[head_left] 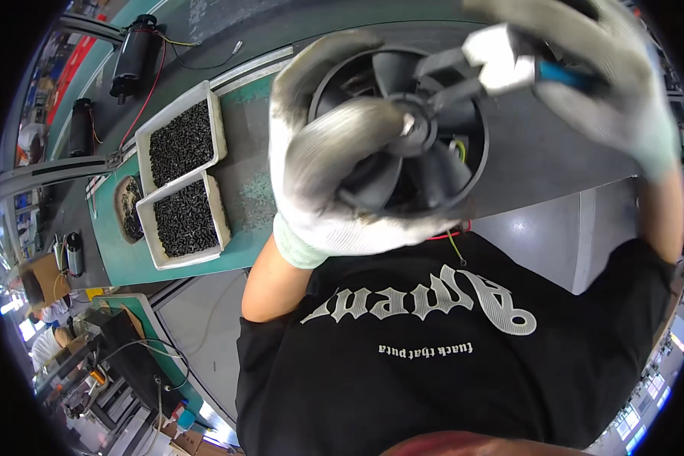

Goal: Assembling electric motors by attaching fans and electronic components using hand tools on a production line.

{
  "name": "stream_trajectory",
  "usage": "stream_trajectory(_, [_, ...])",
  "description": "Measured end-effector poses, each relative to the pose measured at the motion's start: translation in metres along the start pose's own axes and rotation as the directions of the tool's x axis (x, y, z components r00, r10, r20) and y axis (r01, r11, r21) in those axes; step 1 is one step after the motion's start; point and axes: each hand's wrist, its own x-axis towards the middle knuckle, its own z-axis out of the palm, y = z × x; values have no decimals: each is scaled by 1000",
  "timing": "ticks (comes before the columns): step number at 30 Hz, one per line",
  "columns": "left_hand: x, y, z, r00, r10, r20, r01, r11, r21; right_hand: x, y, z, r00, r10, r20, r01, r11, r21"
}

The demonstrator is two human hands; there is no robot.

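From where I stand, the black, round, ring-framed fan (424,143) is held up above the bench, in front of the person's chest, its bladed face showing. Taking the hub as the clock's centre and twelve as away from the person, the white-gloved left hand (311,178) is curled firmly around the rim from about six to eleven, with one digit laid across the blades nearly to the hub. That cradle probably steadies the ring while leaving its right half clear.

Toward two o'clock, the white-gloved right hand (619,87) is closed on a two-pronged grey tool with a teal section (505,64). Its prongs angle in toward the hub, perhaps held so for reach; blur hides whether they touch. The fan thus lies inside the left grip and beyond the right hand's fingers, off the prong end.

Near five o'clock, a thin yellow-green lead (456,247) hangs below the rim. At eight and nine, two white rectangular trays (218,125) of small black pieces (181,144) sit side by side, presumably for easy left-hand reach. Near ten lies a black cylindrical motor (135,61).
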Motion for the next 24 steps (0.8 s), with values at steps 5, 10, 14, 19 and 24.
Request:
stream_trajectory(5, [-1,10,-7,994,-107,-12,104,984,-145,-62,91,186,844,326,-426,-307,945,113])
stream_trajectory(10, [23,33,-25,716,-654,243,677,568,-467,-117,89,268,771,598,-221,-552,799,238])
stream_trajectory(14, [19,22,-19,704,-664,251,701,596,-391,-103,-14,199,783,621,-40,-462,624,630])
stream_trajectory(19, [19,-6,26,997,-74,-12,73,919,388,-23,-91,210,804,595,16,58,-105,993])
stream_trajectory(24, [-29,32,-2,975,-201,97,164,939,302,21,9,212,776,625,85,-147,47,988])
